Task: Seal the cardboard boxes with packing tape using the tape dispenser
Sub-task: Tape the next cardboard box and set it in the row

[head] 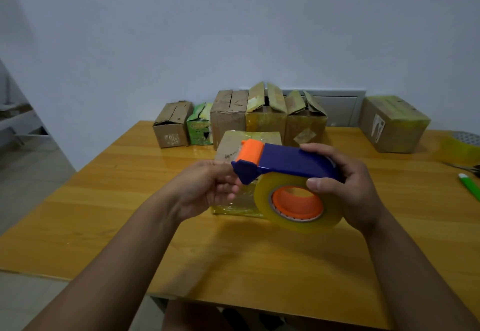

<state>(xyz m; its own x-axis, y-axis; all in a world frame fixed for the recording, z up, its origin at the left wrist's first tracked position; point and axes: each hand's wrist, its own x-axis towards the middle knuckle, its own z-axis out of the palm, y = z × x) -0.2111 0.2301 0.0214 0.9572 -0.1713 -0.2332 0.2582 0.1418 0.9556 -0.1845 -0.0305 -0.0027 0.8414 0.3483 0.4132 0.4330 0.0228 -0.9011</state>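
The right hand (345, 182) grips the blue and orange tape dispenser (280, 164) by its handle, fingers curled over the top and thumb on the tape roll (298, 206), holding it in the air above a flat taped box (233, 143), while the left hand (207, 187) pinches at the dispenser's front end with curled fingers. Below lies a yellow wooden counter (104, 213) against a plain pale wall (181, 32), with a row of worn cardboard boxes (233, 117) along its far edge. Printing on the boxes is too blurred to read.
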